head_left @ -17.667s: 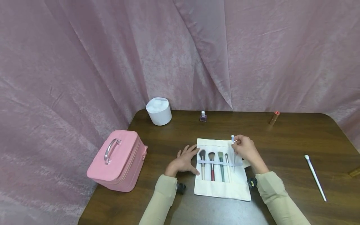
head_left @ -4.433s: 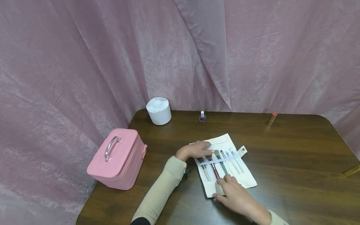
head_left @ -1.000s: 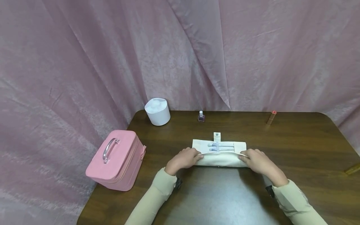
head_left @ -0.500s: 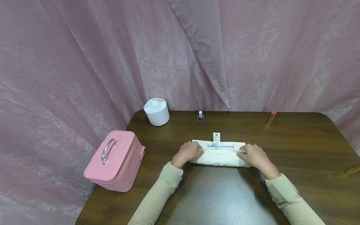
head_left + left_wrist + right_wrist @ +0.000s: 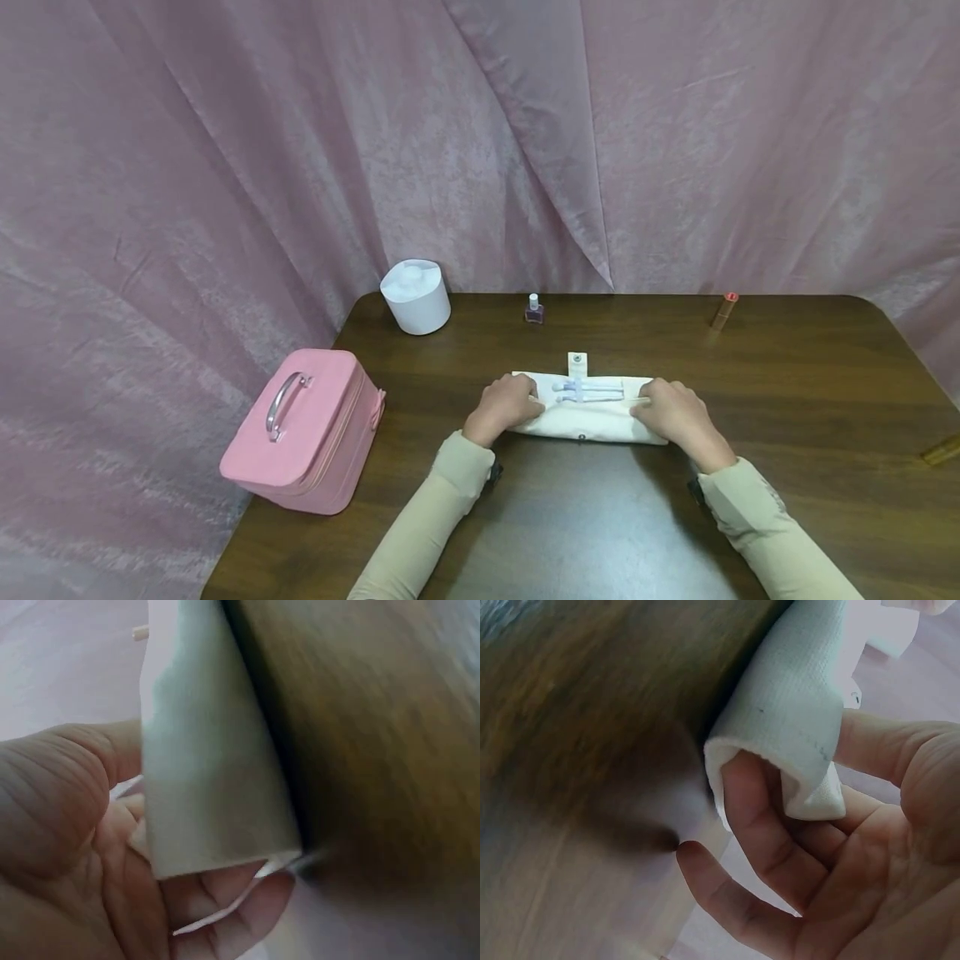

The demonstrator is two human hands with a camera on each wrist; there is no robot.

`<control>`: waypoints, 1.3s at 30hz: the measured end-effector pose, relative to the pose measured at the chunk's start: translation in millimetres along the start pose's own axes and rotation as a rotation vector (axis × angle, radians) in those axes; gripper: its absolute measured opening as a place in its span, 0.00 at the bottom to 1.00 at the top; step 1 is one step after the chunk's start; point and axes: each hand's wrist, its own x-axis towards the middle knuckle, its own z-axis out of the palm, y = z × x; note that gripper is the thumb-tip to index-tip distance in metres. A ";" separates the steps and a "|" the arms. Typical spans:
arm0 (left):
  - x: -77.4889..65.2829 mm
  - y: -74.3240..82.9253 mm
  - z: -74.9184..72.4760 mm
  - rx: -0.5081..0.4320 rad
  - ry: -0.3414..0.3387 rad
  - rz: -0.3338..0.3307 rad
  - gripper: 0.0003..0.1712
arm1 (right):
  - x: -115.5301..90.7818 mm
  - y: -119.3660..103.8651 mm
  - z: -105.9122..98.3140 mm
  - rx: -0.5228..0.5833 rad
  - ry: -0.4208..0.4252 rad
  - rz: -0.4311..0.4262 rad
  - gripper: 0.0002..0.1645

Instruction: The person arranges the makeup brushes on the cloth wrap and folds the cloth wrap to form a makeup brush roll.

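A white cloth brush roll (image 5: 588,425) lies partly rolled up on the table, its near side folded over. Two slim makeup brushes (image 5: 600,387) show under a pale blue elastic on the flat part. A tab with a snap (image 5: 577,358) sticks out at the far edge. My left hand (image 5: 504,406) grips the left end of the fold, its fingers in under the cloth (image 5: 210,772) in the left wrist view. The right hand (image 5: 678,417) grips the other end; in the right wrist view a finger (image 5: 757,810) reaches inside the curled cloth. The other brushes are hidden in the fold.
On the left stands a pink case (image 5: 300,433) with a silver handle. Along the back are a white round container (image 5: 416,300), a small nail polish bottle (image 5: 534,311) and a lipstick tube (image 5: 724,312). A gold-coloured cylinder (image 5: 941,450) lies at the right edge.
The brush roll lay flat with several brushes showing; it has been turned and folded from the near side. The loose white brush left the table's right. Lately the folded edge has shifted slightly.
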 end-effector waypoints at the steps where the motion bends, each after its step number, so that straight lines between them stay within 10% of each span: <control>1: -1.5 2.0 -0.9 0.017 0.017 -0.001 0.08 | 0.3 -0.4 -0.3 -0.001 -0.001 0.005 0.21; 5: -12.3 15.6 -7.2 0.090 0.106 0.056 0.17 | 0.6 -1.4 -1.0 -0.001 -0.002 0.016 0.21; 14: -33.2 43.0 -6.5 0.279 0.092 0.494 0.12 | 2.9 -0.9 -2.1 -0.008 0.012 0.017 0.21; 21: -38.2 44.0 4.2 0.297 0.043 0.481 0.14 | -1.7 -3.1 2.1 0.017 0.037 0.007 0.18; 31: -37.5 40.8 8.7 0.294 0.051 0.468 0.16 | -15.5 -22.5 1.2 0.058 0.301 -0.165 0.18; 39: -36.6 36.2 11.4 0.243 0.033 0.473 0.20 | -23.7 -30.3 14.5 -0.022 0.173 -0.377 0.22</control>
